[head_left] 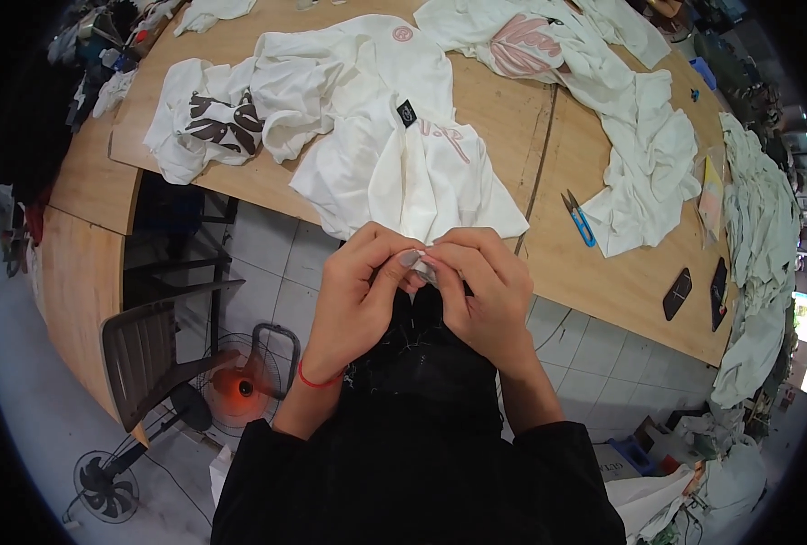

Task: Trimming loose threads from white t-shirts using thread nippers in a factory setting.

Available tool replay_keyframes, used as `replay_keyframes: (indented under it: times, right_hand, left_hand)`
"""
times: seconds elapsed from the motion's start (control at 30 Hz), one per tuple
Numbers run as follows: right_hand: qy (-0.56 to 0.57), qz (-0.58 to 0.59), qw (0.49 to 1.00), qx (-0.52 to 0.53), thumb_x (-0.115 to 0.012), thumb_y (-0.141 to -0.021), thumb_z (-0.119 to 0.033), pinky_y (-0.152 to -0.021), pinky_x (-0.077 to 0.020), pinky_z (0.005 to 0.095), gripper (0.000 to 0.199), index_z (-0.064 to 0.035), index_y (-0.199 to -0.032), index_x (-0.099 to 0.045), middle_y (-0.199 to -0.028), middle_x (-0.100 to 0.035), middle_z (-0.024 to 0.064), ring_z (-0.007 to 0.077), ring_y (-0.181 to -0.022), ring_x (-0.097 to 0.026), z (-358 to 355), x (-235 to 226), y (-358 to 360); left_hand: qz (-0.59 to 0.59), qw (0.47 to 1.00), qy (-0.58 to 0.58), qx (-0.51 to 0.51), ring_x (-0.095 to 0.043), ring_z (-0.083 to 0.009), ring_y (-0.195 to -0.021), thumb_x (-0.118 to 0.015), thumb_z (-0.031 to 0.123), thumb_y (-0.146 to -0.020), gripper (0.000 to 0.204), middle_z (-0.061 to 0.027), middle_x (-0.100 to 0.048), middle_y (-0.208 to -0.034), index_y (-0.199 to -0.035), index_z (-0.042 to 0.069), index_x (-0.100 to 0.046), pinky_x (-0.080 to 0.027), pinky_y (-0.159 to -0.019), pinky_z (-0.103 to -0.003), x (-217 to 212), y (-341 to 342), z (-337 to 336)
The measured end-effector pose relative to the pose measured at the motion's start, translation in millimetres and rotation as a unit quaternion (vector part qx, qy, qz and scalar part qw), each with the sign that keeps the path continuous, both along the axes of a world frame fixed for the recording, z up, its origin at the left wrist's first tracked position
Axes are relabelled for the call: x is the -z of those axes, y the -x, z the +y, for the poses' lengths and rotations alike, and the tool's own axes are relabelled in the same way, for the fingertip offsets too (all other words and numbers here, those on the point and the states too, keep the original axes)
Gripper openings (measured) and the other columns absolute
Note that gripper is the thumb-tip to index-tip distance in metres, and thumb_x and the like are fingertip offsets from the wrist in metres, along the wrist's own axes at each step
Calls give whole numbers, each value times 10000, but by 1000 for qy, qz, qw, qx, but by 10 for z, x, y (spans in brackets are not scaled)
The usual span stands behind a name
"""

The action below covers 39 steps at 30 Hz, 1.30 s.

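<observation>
A small pale tag (419,263) sits between both hands at the near edge of the bench (603,272). The left hand (360,289) and right hand (483,283) are curled nearly closed, fingertips pinching it, just near of a white shirt (412,173).

Both my hands meet close under the camera. Left hand (360,289) and right hand (483,283) pinch a small pale tag (419,263) between the fingertips, over dark cloth (421,350). Red string on my left wrist. Just beyond, a white shirt (412,168) hangs over the edge of the wooden table (603,272). Blue-handled snips (579,218) lie on the table to the right, near another heap of white shirts (648,163). A fan (240,386) stands on the tiled floor below left.
</observation>
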State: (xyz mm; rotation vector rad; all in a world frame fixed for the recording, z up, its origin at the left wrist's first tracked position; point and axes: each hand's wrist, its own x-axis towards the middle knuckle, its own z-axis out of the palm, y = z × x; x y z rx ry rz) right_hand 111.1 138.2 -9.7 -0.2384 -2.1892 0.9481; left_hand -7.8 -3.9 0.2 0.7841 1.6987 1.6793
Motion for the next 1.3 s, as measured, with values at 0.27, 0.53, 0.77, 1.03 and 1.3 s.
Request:
replay_keyframes:
  times: [0.27,0.53,0.77,1.03,1.3]
  right_hand:
    - [289,0,957,-6,-712,-1054,-27,-675,-487,268,62,-20,-1037,-653,-1006,-659,68,132,-772,-617,-125,155,-181]
    - [595,126,788,-96,-565,-1168,-140,-708,-395,219,142,-33,-1085,-608,-1094,-617,58,84,-775,-500,19,119,-276]
    - [556,67,824,-90,-592,-1155,-114,-666,-516,245,147,14,-1087,-615,-1110,-659,115,121,-793,-667,-14,-2,-295]
    - [309,-11,949,57,-746,-1013,57,-659,-558,248,111,42,-1112,-700,-1000,-694,93,122,-774,-703,-40,7,-351]
    - [93,-70,993,37,-782,-937,19,-602,-491,336,71,-7,-977,-729,-869,-676,80,206,-705,-643,46,-27,-122]
  left_hand:
    - [-38,999,-5,38,-744,-149,-800,-637,-2,-1103,144,-98,-675,-991,-1140,-73,-758,-597,-722,-266,14,-92,-16]
    - [-79,997,-8,0,-750,-152,-806,-637,1,-1106,145,-101,-676,-1002,-1136,-86,-750,-597,-726,-264,118,-36,-122]
    - [-49,999,-2,-10,-742,-141,-814,-627,-13,-1105,144,-91,-671,-1013,-1136,-84,-749,-585,-739,-260,160,-20,-103]
    - [-36,999,1,-26,-721,-127,-800,-647,-12,-1095,118,-85,-671,-1009,-1103,-74,-747,-572,-734,-251,146,-42,-113]
    - [5,998,7,-61,-757,-115,-839,-758,-41,-1015,91,-53,-705,-1004,-1103,-63,-753,-571,-716,-230,59,40,-107]
